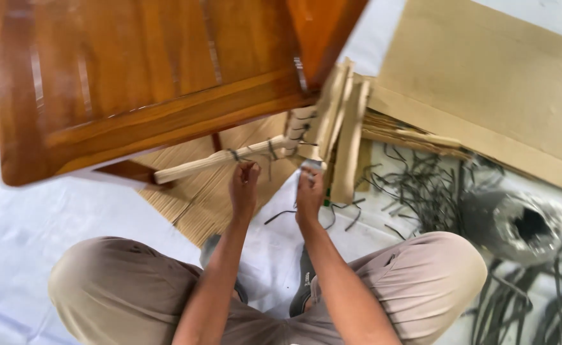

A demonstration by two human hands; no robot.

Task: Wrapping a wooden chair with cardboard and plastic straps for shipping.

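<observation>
Head view: pale wooden bar lies just beyond both hands, long axis running left-near to right-far, under orange-brown wooden panel. Left hand nearer bar, fingers pinched closed on dark wire tie wrapped round it. Right hand closed on small pale object, hard to identify. Cardboard strips far right of hands; loose dark ties scattered right on floor. Cardboard sheet far right, cut off by frame edge.

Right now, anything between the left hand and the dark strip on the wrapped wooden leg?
Nothing visible. The left hand is already at the dark strip on the wrapped leg. The right hand is apart, by the cardboard strips.
</observation>
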